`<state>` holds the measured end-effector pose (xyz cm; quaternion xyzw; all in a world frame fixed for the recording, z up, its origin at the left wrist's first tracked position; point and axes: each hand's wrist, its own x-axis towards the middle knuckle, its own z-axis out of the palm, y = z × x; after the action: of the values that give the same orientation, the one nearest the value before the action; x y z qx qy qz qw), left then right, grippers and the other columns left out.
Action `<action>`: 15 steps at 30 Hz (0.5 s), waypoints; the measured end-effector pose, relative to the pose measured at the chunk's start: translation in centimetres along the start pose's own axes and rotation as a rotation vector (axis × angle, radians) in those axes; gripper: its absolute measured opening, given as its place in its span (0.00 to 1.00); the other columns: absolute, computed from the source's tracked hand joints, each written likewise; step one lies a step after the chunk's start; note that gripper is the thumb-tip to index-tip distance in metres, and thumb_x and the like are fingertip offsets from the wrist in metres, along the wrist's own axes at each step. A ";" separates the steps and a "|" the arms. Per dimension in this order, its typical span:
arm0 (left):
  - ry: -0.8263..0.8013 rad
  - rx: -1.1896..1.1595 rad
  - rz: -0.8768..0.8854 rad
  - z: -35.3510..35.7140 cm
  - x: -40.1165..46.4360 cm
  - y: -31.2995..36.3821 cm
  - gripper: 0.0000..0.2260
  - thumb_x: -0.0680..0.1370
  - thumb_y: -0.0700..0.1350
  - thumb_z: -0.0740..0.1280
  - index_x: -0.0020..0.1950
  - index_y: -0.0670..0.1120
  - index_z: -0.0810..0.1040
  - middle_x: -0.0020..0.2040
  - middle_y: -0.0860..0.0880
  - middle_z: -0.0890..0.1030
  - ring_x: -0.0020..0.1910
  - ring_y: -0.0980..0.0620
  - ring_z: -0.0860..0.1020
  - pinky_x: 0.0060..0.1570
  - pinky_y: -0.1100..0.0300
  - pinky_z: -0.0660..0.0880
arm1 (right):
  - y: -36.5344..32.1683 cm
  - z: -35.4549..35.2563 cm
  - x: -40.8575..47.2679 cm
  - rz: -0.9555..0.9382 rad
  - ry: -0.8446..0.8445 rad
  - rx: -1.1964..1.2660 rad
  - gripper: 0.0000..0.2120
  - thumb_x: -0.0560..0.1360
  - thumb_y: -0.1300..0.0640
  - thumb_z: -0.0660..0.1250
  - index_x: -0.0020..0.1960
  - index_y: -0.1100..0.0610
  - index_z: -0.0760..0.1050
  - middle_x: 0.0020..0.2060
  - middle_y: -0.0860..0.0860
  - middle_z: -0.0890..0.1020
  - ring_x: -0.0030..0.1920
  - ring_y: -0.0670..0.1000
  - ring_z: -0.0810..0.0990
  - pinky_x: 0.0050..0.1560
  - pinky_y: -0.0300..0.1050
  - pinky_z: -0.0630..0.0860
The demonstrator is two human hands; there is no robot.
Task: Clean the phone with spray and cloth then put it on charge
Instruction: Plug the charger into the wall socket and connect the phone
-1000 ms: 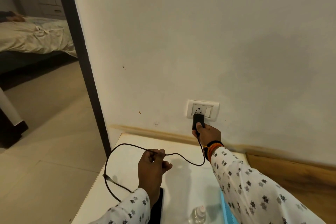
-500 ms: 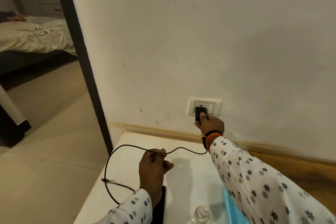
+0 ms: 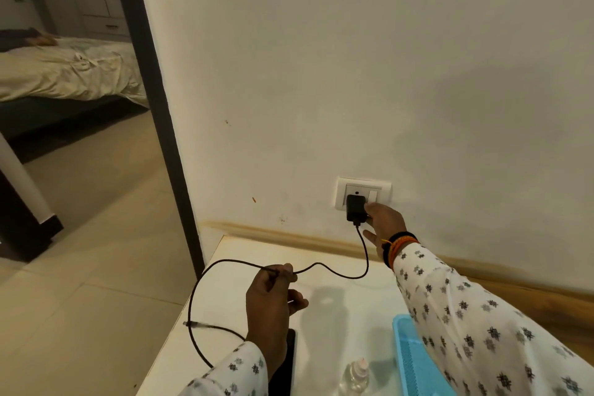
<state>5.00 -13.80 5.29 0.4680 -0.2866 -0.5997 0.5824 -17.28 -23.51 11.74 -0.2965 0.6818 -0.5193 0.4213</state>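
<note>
A black charger adapter (image 3: 356,210) sits plugged into the white wall socket (image 3: 363,193). My right hand (image 3: 384,225) is just right of it, fingers loosely spread, fingertips touching the adapter's side near the switch. The black cable (image 3: 364,259) hangs from the adapter and loops over the white table (image 3: 225,292). My left hand (image 3: 273,299) pinches the cable mid-length above the table. The cable's free plug end (image 3: 193,325) hangs at the table's left edge. The black phone (image 3: 286,360) lies flat on the table, mostly hidden under my left wrist.
A small clear spray bottle (image 3: 355,374) stands near the bottom edge. A light blue cloth (image 3: 413,360) lies beside it, partly under my right sleeve. A dark door frame (image 3: 160,125) stands left of the table, with a bed (image 3: 64,74) beyond.
My right hand pushed the adapter up into the socket, then released its grip and shifted to the adapter's right side. My left hand kept its pinch on the cable.
</note>
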 end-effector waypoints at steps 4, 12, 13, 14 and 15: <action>0.000 0.052 -0.026 0.0 -0.7 -0.6 0.06 0.79 0.43 0.69 0.44 0.42 0.80 0.38 0.47 0.82 0.27 0.50 0.74 0.32 0.55 0.79 | 0.4 0.3 -0.2 0.039 0.003 0.145 0.03 0.77 0.60 0.66 0.46 0.53 0.74 0.59 0.58 0.76 0.60 0.56 0.74 0.56 0.55 0.74; 0.016 0.036 -0.081 -0.1 -0.5 -0.9 0.11 0.81 0.46 0.65 0.41 0.43 0.80 0.37 0.47 0.82 0.26 0.51 0.73 0.27 0.58 0.75 | 1.1 0.2 0.2 0.015 0.014 0.166 0.03 0.75 0.57 0.69 0.45 0.51 0.75 0.59 0.56 0.78 0.61 0.57 0.74 0.60 0.58 0.72; 0.022 0.037 -0.082 -0.2 -0.5 -1.0 0.11 0.81 0.46 0.66 0.41 0.43 0.80 0.37 0.47 0.82 0.26 0.52 0.73 0.27 0.59 0.74 | 1.1 0.1 0.1 0.026 -0.005 0.189 0.04 0.75 0.57 0.69 0.50 0.52 0.76 0.61 0.55 0.77 0.62 0.56 0.73 0.61 0.56 0.71; 0.027 0.036 -0.081 -0.2 -0.5 -1.0 0.11 0.81 0.46 0.66 0.40 0.44 0.80 0.37 0.47 0.82 0.26 0.52 0.73 0.27 0.59 0.74 | 1.1 -0.1 0.0 -0.006 -0.003 0.149 0.10 0.76 0.57 0.69 0.56 0.54 0.76 0.62 0.55 0.76 0.62 0.55 0.73 0.61 0.52 0.70; 0.032 0.032 -0.077 -0.3 -0.6 -0.9 0.12 0.81 0.46 0.66 0.39 0.44 0.80 0.37 0.47 0.82 0.25 0.53 0.72 0.27 0.59 0.73 | 1.2 -0.2 -0.2 -0.079 0.034 0.041 0.15 0.76 0.59 0.68 0.63 0.56 0.74 0.62 0.55 0.76 0.63 0.55 0.73 0.60 0.47 0.70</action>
<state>4.79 -12.99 4.54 0.4976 -0.2687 -0.6093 0.5557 -17.34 -22.91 10.68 -0.3057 0.6659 -0.5543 0.3948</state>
